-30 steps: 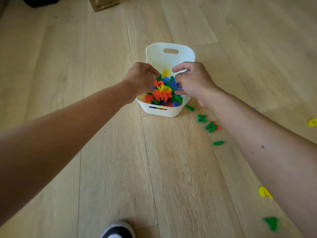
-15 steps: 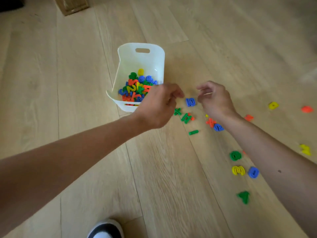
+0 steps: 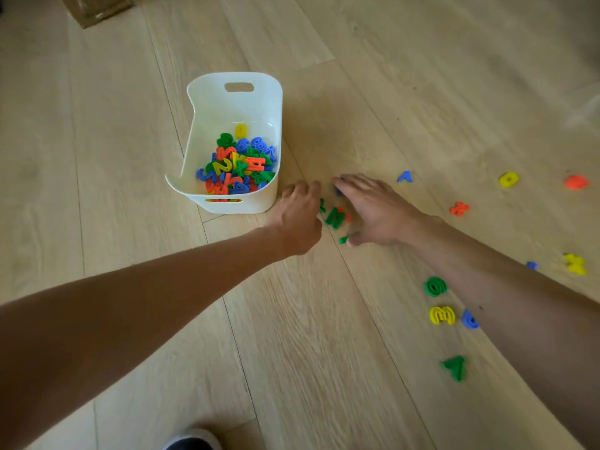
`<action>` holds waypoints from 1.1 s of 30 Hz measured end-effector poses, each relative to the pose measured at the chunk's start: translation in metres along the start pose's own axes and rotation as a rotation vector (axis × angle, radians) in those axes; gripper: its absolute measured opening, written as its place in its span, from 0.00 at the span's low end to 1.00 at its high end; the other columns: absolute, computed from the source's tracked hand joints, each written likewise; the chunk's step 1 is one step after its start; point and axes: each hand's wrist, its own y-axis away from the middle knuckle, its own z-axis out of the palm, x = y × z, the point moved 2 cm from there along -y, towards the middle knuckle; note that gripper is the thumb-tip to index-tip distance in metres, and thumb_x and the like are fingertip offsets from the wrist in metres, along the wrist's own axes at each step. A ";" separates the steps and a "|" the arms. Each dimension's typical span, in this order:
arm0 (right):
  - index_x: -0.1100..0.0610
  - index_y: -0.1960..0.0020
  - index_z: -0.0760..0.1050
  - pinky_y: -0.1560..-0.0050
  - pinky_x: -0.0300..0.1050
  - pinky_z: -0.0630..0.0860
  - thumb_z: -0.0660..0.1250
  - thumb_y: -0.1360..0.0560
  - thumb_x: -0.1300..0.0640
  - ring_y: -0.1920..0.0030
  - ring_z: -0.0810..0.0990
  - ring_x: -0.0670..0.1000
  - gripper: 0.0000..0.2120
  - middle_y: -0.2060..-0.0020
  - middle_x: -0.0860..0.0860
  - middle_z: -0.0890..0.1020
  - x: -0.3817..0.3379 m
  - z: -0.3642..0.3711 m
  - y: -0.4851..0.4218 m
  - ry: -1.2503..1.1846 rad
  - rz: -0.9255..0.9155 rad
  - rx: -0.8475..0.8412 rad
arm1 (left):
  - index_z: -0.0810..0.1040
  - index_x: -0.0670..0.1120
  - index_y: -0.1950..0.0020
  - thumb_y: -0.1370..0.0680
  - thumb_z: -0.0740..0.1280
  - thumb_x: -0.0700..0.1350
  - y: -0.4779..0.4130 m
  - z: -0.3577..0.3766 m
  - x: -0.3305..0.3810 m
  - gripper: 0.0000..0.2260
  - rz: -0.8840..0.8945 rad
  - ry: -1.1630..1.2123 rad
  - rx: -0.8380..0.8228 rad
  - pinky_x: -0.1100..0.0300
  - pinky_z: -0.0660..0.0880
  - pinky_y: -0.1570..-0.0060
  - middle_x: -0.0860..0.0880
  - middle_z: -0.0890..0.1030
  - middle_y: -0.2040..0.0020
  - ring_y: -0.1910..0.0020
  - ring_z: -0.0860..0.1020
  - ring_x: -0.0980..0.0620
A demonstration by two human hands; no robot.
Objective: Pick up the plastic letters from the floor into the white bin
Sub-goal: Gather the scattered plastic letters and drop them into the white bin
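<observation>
The floor (image 3: 292, 352) carries the whole job: pale planks with loose plastic letters scattered to the right of the white bin (image 3: 233, 105). The bin stands upright with its mouth facing up. Its long axis runs away from the person, from the near handle slot to the tall far wall with the other slot, and it is already well filled with mixed colours.

The left hand (image 3: 300, 219) is low, just beside the bin's near right corner, with its fingers curled under. I cannot tell whether it pinches anything. The right hand (image 3: 373, 212) is spread flat over the floor, its fingertips on a blue piece and its thumb by a small green piece (image 3: 342, 239). Between the hands lies a green cluster (image 3: 334, 217), flat on the planks, its long axis slanting toward the near right.

The likely risks:
- Raking flat letters may skid them along the smooth planks, or under the bin's wall, instead of lifting them.
- A crowded handful may shed pieces over the rim.
- The left wrist is close enough to nudge the light bin.
- The far pieces, such as the green figure (image 3: 454, 367), the yellow ring (image 3: 508, 179) and the orange piece (image 3: 575, 182), lie well apart and are easy to miss. The right forearm also hides some of the floor.
</observation>
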 end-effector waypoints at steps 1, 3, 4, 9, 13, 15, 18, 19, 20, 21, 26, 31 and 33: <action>0.54 0.21 0.52 0.25 0.55 0.57 0.80 0.38 0.48 0.22 0.57 0.55 0.55 0.23 0.53 0.61 0.000 0.000 -0.002 -0.022 -0.011 0.049 | 0.63 0.41 0.28 0.24 0.65 0.42 0.000 0.000 -0.001 0.25 0.032 0.026 0.031 0.49 0.67 0.34 0.39 0.70 0.34 0.33 0.68 0.38; 0.53 0.22 0.56 0.29 0.53 0.62 0.79 0.36 0.49 0.28 0.65 0.55 0.50 0.29 0.51 0.67 0.000 0.000 -0.004 -0.033 -0.017 0.127 | 0.65 0.43 0.29 0.25 0.68 0.44 0.000 0.002 -0.002 0.26 0.092 0.044 0.054 0.48 0.69 0.35 0.41 0.71 0.35 0.33 0.68 0.39; 0.53 0.22 0.56 0.30 0.53 0.64 0.79 0.35 0.50 0.30 0.67 0.55 0.49 0.30 0.51 0.68 0.000 -0.001 -0.004 -0.031 -0.015 0.151 | 0.65 0.43 0.29 0.26 0.70 0.46 -0.001 0.003 -0.003 0.28 0.106 0.035 0.049 0.48 0.69 0.35 0.41 0.70 0.34 0.33 0.68 0.39; 0.51 0.25 0.64 0.38 0.50 0.71 0.79 0.34 0.48 0.34 0.68 0.52 0.42 0.32 0.49 0.66 -0.001 -0.002 -0.003 -0.091 0.028 0.157 | 0.64 0.45 0.26 0.29 0.73 0.57 -0.004 0.008 -0.007 0.37 0.117 -0.048 0.013 0.48 0.69 0.33 0.43 0.67 0.32 0.31 0.64 0.41; 0.50 0.36 0.74 0.49 0.51 0.77 0.77 0.32 0.51 0.40 0.72 0.51 0.26 0.42 0.47 0.70 -0.001 0.001 -0.006 -0.126 0.026 0.134 | 0.69 0.45 0.30 0.27 0.72 0.54 -0.006 0.007 -0.006 0.29 0.122 -0.040 0.038 0.49 0.71 0.36 0.44 0.70 0.36 0.34 0.67 0.42; 0.51 0.37 0.74 0.52 0.53 0.79 0.76 0.30 0.53 0.46 0.75 0.51 0.23 0.45 0.48 0.70 -0.003 0.002 -0.006 -0.150 0.029 0.140 | 0.72 0.45 0.32 0.25 0.72 0.52 -0.007 0.007 -0.004 0.25 0.124 -0.026 0.045 0.49 0.72 0.37 0.44 0.71 0.38 0.36 0.69 0.42; 0.50 0.39 0.74 0.53 0.54 0.79 0.76 0.30 0.54 0.51 0.78 0.53 0.21 0.47 0.49 0.70 -0.005 0.004 -0.005 -0.165 0.033 0.146 | 0.74 0.45 0.34 0.24 0.71 0.47 -0.007 0.006 -0.002 0.20 0.122 0.000 0.056 0.49 0.73 0.39 0.43 0.73 0.40 0.39 0.73 0.42; 0.50 0.40 0.75 0.53 0.55 0.79 0.76 0.30 0.55 0.52 0.78 0.54 0.20 0.47 0.49 0.70 -0.006 0.005 -0.005 -0.173 0.035 0.145 | 0.75 0.45 0.35 0.24 0.71 0.46 -0.007 0.006 -0.001 0.18 0.118 0.015 0.060 0.49 0.74 0.40 0.43 0.74 0.41 0.41 0.74 0.42; 0.50 0.41 0.75 0.53 0.55 0.79 0.76 0.30 0.55 0.53 0.78 0.55 0.19 0.47 0.49 0.70 -0.006 0.006 -0.005 -0.183 0.040 0.143 | 0.75 0.45 0.36 0.24 0.71 0.45 -0.007 0.006 -0.001 0.17 0.114 0.034 0.065 0.48 0.74 0.42 0.43 0.74 0.42 0.42 0.75 0.42; 0.50 0.42 0.75 0.53 0.55 0.79 0.75 0.30 0.56 0.53 0.78 0.55 0.19 0.47 0.50 0.69 -0.007 0.006 -0.005 -0.195 0.045 0.145 | 0.76 0.45 0.36 0.24 0.71 0.44 -0.007 0.006 -0.001 0.17 0.108 0.055 0.072 0.47 0.75 0.43 0.43 0.75 0.43 0.43 0.75 0.42; 0.51 0.44 0.74 0.54 0.53 0.79 0.74 0.31 0.56 0.54 0.77 0.55 0.17 0.49 0.50 0.70 -0.010 0.008 -0.001 -0.250 0.069 0.184 | 0.77 0.44 0.39 0.25 0.71 0.40 -0.005 0.004 -0.001 0.15 0.105 0.121 0.117 0.47 0.76 0.47 0.43 0.77 0.45 0.47 0.77 0.42; 0.51 0.42 0.73 0.54 0.56 0.79 0.72 0.30 0.57 0.52 0.77 0.56 0.18 0.50 0.51 0.71 -0.010 0.010 0.001 -0.232 0.071 0.204 | 0.78 0.44 0.39 0.25 0.67 0.35 -0.002 0.005 -0.005 0.15 0.095 0.127 0.133 0.48 0.76 0.46 0.43 0.79 0.44 0.46 0.77 0.42; 0.51 0.43 0.73 0.55 0.57 0.79 0.71 0.28 0.58 0.53 0.77 0.58 0.15 0.50 0.52 0.71 -0.010 0.011 0.003 -0.214 0.071 0.208 | 0.79 0.45 0.39 0.25 0.67 0.35 0.001 0.005 -0.005 0.15 0.089 0.135 0.142 0.49 0.76 0.46 0.43 0.79 0.44 0.46 0.77 0.43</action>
